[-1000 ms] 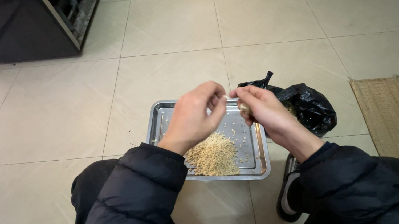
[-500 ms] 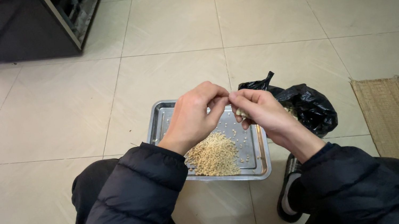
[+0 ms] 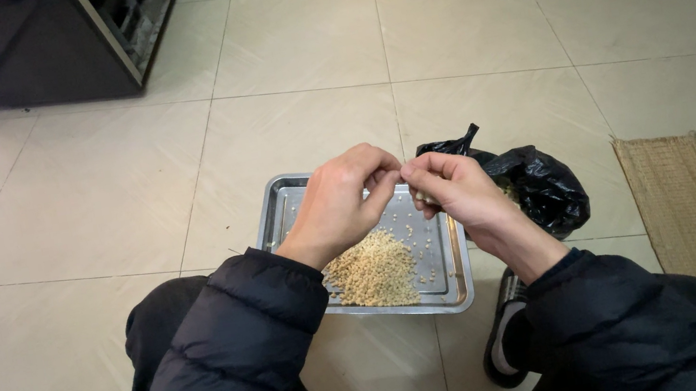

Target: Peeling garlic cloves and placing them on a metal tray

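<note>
Left hand (image 3: pixel 347 203): fingertips meeting right hand (image 3: pixel 453 190) above steel tray (image 3: pixel 451 293).
Tray contents: heap of pale kernels (image 3: pixel 373 270).
Beside tray: black plastic bag (image 3: pixel 537 183).

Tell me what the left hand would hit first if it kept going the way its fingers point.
The left hand points right, toward the right hand. Their fingertips already seem to meet above the metal tray, so the right hand's fingers come first, though depth is hard to judge.

hands (image 3: pixel 399 192) meeting above tray (image 3: pixel 275 212); grain heap (image 3: pixel 372 270) in tray, bag (image 3: pixel 539 182) right; perhaps touching it
</note>
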